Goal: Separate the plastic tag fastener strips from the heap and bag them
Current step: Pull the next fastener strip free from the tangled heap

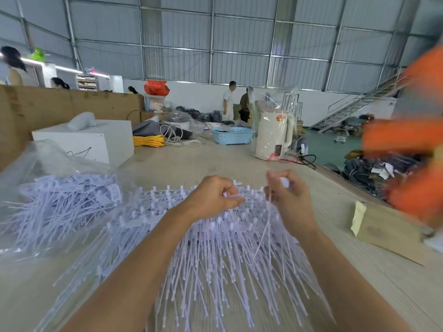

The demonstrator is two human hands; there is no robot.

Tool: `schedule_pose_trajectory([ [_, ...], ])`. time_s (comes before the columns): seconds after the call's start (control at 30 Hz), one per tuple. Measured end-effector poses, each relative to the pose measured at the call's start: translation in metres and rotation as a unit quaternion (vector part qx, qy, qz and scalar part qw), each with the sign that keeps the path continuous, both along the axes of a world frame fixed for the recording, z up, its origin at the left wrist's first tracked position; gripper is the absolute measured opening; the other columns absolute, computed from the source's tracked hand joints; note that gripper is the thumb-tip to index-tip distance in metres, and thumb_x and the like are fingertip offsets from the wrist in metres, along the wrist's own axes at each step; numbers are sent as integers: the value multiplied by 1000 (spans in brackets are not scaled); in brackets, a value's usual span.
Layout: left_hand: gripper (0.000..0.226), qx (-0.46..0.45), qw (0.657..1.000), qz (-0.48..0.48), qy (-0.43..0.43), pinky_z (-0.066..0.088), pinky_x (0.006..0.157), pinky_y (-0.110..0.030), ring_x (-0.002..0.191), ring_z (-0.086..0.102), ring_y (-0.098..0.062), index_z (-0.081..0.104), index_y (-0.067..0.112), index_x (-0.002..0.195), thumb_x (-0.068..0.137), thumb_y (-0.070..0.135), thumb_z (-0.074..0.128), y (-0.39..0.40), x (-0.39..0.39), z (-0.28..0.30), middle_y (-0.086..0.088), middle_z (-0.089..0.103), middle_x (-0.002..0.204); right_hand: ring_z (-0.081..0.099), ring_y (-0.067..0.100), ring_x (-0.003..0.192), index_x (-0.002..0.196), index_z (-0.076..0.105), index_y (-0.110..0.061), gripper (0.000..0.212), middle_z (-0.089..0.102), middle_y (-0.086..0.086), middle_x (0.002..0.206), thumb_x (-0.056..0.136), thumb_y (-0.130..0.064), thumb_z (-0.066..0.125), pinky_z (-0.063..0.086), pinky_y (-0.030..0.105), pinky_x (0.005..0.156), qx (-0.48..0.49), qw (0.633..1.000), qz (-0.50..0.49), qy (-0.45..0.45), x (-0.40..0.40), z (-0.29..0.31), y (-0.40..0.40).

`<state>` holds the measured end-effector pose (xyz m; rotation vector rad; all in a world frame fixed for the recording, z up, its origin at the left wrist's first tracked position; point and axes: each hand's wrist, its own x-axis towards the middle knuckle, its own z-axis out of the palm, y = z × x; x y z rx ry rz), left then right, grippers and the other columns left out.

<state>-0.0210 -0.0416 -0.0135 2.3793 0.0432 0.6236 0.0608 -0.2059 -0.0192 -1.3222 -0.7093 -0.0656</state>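
**Sorting tag fasteners at a warehouse bench**

Working over a heap of white tag fastener strips (pixel 215 248) on a pale table (pixel 359 271), a person pinches a strip head with the left hand (pixel 213 195), fingers curled; the right hand (pixel 288 188) grips a few strands, lifted. One clear bag (pixel 55 200) holding more strips lies to the left. Beyond stand one white kettle (pixel 273 135) in plastic wrap, one blue basket (pixel 232 134), one white box (pixel 91 140) and a yellow cord coil (pixel 148 140). Two people (pixel 236 101) stand beyond.
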Motion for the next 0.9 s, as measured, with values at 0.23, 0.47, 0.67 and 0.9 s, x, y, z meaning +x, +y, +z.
schedule_pose_trajectory([
  [0.23,24,23,1000,4,-11,34,50,-5,55,49,11,69,13,84,79,36,72,-10,5,9,13,57,71,61,16,61,105,54,0,18,56,18,92,88,-6,60,57,21,59,176,924,96,326,24,10,-20],
  [0.47,25,69,997,-5,46,40,52,-15,62,55,5,66,13,104,86,3,53,-18,-1,17,7,59,80,46,15,48,77,59,-5,14,51,11,67,90,-12,62,34,24,41,-61,979,88,176,-2,-7,15],
  [0.67,46,140,987,-11,73,35,66,-15,91,45,-11,41,10,122,79,-3,54,-25,-4,18,1,41,105,42,11,46,64,62,-13,30,51,-3,53,88,-32,63,33,20,42,-114,981,122,101,-13,-13,25],
  [0.9,37,181,982,49,39,47,74,-32,91,57,-22,52,16,115,80,19,66,-17,-10,22,-4,62,102,35,11,43,69,57,-1,33,42,-1,50,92,-25,59,31,21,38,-43,989,102,103,-1,-19,30],
])
